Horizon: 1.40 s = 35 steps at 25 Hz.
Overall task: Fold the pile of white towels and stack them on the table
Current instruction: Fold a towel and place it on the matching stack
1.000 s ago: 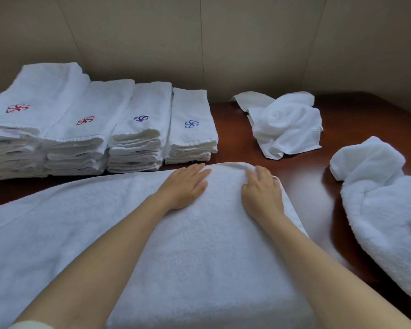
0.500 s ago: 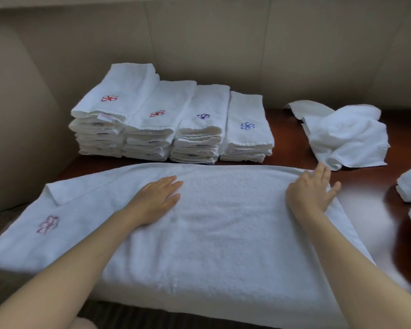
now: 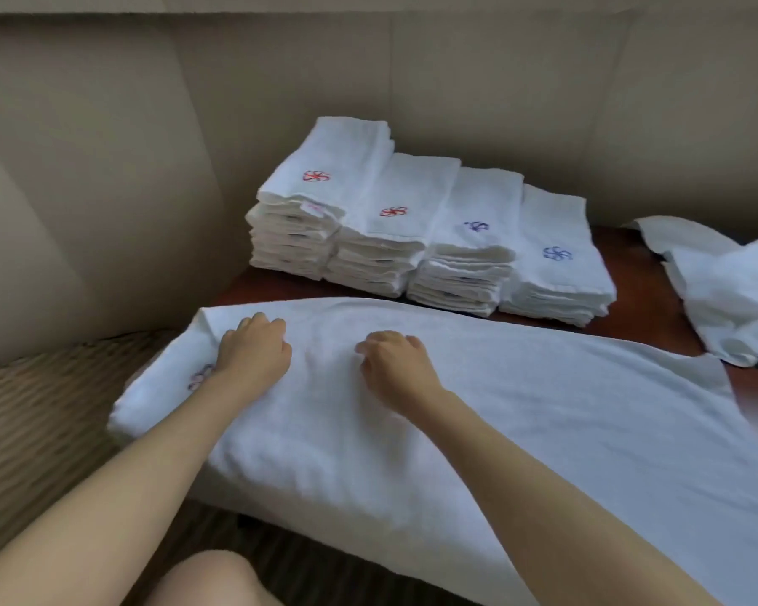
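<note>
Beige walls, dark wood surface (image 3: 631,273). Four folded stacks (image 3: 412,238) upper centre: done. Long towel (image 3: 521,408) centre, half-folded; left hand (image 3: 254,356), right hand (image 3: 394,365) curled, gripping it. Crumpled towels (image 3: 727,290) right edge: left.

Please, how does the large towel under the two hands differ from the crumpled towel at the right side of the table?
The large towel lies spread flat and long across the table's front; the crumpled towel sits bunched in loose folds. The left hand and right hand rest on the large towel; nothing touches the crumpled one. The large towel shows an embroidered mark; the crumpled one shows none. Both are white.
</note>
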Tool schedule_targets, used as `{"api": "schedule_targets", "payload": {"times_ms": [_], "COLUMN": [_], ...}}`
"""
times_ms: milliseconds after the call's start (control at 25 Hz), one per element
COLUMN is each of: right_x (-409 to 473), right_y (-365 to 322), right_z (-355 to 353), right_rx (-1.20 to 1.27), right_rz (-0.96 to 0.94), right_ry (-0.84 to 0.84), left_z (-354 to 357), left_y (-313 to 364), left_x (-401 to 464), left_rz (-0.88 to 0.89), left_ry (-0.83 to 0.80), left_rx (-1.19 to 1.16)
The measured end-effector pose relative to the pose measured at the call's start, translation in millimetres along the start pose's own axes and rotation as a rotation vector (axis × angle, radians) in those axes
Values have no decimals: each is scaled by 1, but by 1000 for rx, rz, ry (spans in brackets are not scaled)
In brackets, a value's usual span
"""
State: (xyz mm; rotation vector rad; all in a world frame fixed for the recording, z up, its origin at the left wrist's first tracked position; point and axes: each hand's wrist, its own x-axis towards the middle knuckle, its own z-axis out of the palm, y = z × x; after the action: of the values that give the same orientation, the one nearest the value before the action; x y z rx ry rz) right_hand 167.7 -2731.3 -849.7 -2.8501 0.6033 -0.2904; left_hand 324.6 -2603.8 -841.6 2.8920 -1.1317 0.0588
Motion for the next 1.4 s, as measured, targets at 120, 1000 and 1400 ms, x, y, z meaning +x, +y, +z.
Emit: {"api": "schedule_targets", "payload": {"times_ms": [120,1000,1400], "right_x": [33,108,61], "right_y": [-43,11,8], "right_z": [20,5,-32], "right_rx": [46,-151,-71], "right_rz": [-124,232,-30], "right_ry": [-53,18,172], "left_z": [3,-1,-18], "left_y": [-38,9,6], "left_x": [-1,104,85], "left_rz": [6,-53,-76], "left_ry": [5,-58,268], "left_rx": [-89,-367,-532]}}
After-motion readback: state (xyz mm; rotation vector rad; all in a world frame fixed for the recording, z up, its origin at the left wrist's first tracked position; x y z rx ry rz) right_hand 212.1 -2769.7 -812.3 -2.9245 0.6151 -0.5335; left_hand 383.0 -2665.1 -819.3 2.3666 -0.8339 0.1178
